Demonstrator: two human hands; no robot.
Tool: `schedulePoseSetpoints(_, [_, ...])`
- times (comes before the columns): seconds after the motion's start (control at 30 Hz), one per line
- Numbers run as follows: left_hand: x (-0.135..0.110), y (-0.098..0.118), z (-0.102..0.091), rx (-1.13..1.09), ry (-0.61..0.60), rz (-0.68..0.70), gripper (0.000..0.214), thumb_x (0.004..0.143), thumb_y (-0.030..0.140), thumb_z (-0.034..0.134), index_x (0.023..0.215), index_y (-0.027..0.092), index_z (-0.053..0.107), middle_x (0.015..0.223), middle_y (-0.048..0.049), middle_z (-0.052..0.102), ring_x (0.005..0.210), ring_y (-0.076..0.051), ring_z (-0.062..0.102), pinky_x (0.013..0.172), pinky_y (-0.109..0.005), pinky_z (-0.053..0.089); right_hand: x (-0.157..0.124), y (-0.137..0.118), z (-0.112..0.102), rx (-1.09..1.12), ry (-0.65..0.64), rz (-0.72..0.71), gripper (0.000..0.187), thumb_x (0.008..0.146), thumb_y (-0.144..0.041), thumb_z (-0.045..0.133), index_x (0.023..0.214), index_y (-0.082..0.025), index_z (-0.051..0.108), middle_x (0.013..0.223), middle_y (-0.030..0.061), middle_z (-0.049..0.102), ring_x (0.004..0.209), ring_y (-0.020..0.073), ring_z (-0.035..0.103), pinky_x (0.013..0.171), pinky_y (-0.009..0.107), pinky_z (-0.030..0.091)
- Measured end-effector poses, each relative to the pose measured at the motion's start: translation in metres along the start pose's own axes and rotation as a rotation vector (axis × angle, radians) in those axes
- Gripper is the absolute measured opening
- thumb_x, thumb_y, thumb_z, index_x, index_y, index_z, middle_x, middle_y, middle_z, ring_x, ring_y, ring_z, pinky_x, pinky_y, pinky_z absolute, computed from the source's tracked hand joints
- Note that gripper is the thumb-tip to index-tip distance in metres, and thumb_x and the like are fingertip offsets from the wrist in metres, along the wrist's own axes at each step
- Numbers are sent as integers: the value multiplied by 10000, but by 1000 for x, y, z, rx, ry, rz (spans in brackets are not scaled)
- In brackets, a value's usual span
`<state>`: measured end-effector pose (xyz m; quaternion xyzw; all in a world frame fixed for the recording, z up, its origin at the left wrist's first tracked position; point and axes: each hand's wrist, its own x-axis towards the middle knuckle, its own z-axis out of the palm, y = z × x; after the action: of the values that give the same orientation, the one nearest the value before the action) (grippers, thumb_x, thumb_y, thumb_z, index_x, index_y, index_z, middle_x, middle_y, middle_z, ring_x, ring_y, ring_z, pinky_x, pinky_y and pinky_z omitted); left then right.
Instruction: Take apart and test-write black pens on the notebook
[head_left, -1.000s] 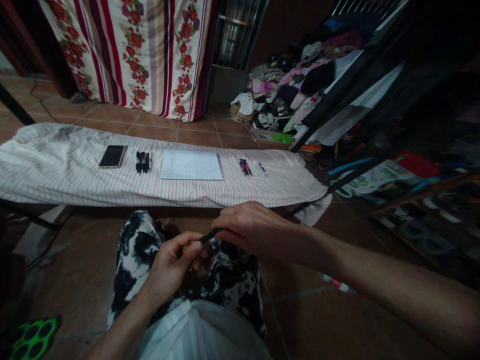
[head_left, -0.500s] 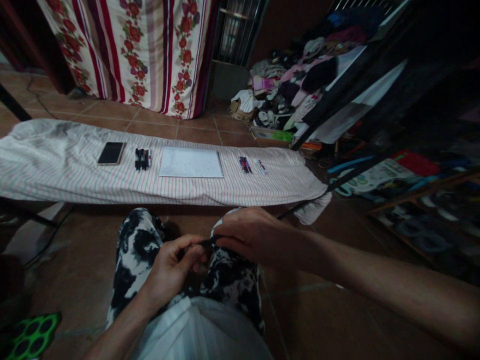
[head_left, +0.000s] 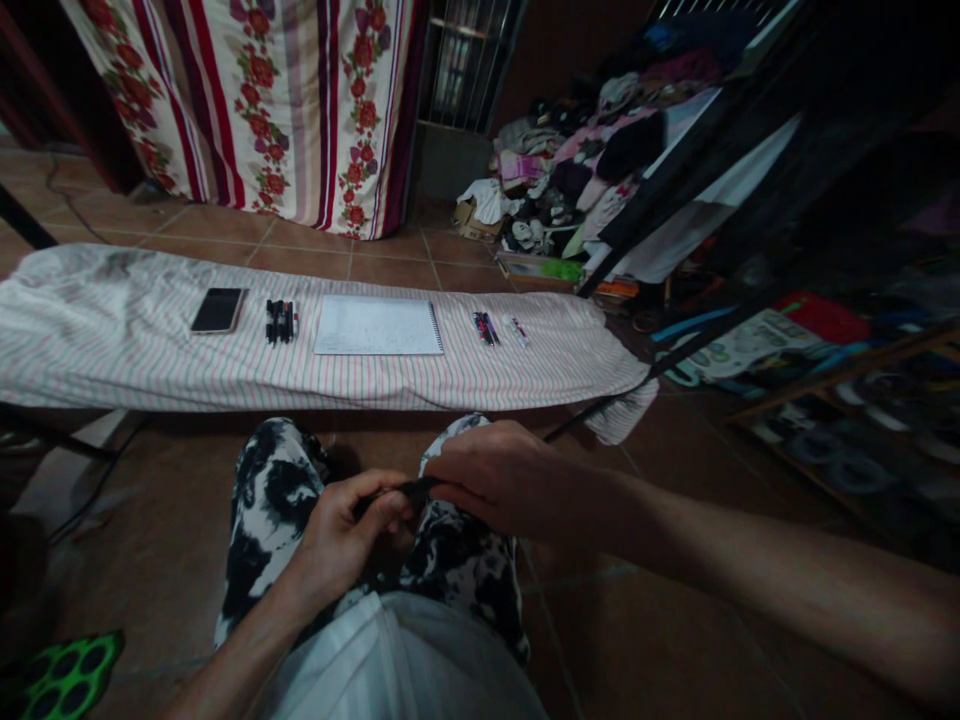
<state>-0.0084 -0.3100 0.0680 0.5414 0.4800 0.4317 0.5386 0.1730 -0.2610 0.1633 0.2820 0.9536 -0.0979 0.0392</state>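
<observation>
Over my lap, both hands meet on a thin black pen [head_left: 409, 489]. My left hand [head_left: 346, 532] pinches its near end with thumb and fingers closed. My right hand [head_left: 501, 478] is curled over its far end, fingers closed. My knees in black-and-white patterned trousers [head_left: 274, 505] are beneath them. In front lies an ironing board with a striped cover [head_left: 112, 350], bearing a phone [head_left: 217, 310], a group of dark pens [head_left: 280, 320], a spiral notepad [head_left: 378, 326] and more pens [head_left: 486, 327].
A floral curtain [head_left: 247, 100] hangs behind the board. A pile of clothes [head_left: 577, 180] sits at the back right beside a dark metal frame [head_left: 720, 160]. Shelves with shoes [head_left: 847, 410] stand on the right. A green perforated object [head_left: 60, 675] lies on the tiled floor, lower left.
The hands have drawn slightly closer together on the pen and sunk a little toward my lap. The view has shifted slightly.
</observation>
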Motion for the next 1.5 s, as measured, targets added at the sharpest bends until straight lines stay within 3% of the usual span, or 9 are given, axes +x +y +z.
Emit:
schedulePoseSetpoints(0.17, [4, 2, -8, 154, 109, 189, 130, 741, 257, 619, 823, 210, 709, 790, -40, 693, 756, -183, 614, 698, -251, 453, -3, -3, 5, 20, 21, 55, 179, 900, -237, 384, 870, -173, 549, 790, 17, 609, 699, 132, 538, 579, 269, 302])
schedulePoseSetpoints(0.3, [6, 0, -14, 275, 99, 324, 168, 725, 224, 639, 883, 224, 696, 868, -55, 698, 826, -201, 622, 749, -273, 454, -3, -4, 14, -20, 93, 70, 123, 883, -193, 400, 850, -176, 518, 780, 9, 593, 671, 139, 521, 575, 284, 289])
schedulePoseSetpoints(0.5, [4, -4, -15, 327, 162, 252, 163, 726, 262, 637, 881, 219, 662, 831, -45, 691, 796, -203, 626, 710, -276, 466, 1, -7, 21, 1, 143, 98, 139, 890, -229, 397, 814, -178, 502, 746, 11, 589, 616, 132, 497, 551, 291, 278])
schedulePoseSetpoints(0.7, [2, 2, -22, 586, 10, 473, 251, 804, 184, 519, 1030, 190, 627, 961, -81, 662, 912, -204, 594, 804, -295, 448, 2, -8, 25, -23, 147, 105, 164, 893, -249, 390, 792, -180, 500, 733, 24, 580, 629, 135, 485, 557, 295, 271])
schedulePoseSetpoints(0.83, [3, 3, -26, 719, -29, 535, 232, 829, 177, 479, 1019, 180, 611, 883, -81, 654, 827, -193, 596, 737, -293, 463, 2, -6, 28, -51, 150, 25, 213, 909, -233, 335, 795, -172, 504, 713, 27, 566, 599, 129, 463, 538, 296, 232])
schedulePoseSetpoints(1.07, [1, 9, -24, 816, 16, 716, 188, 816, 141, 499, 982, 143, 588, 793, -80, 639, 748, -177, 596, 677, -270, 471, 3, -12, 20, -58, 77, 68, 245, 895, -246, 342, 781, -167, 543, 708, 36, 598, 561, 142, 452, 498, 305, 145])
schedulePoseSetpoints(1.2, [-2, 13, -21, 839, 23, 728, 196, 811, 145, 506, 989, 141, 590, 781, -76, 647, 731, -177, 612, 658, -259, 479, 0, -14, 21, -22, 140, 87, 251, 896, -253, 341, 768, -172, 541, 690, 19, 597, 555, 134, 460, 499, 301, 147])
schedulePoseSetpoints(1.5, [-2, 8, -17, 820, 107, 780, 187, 829, 156, 487, 993, 158, 576, 813, -62, 661, 754, -166, 632, 659, -250, 504, 2, -13, 25, -41, 154, 87, 225, 885, -258, 366, 755, -185, 535, 681, 10, 607, 558, 147, 507, 480, 295, 138])
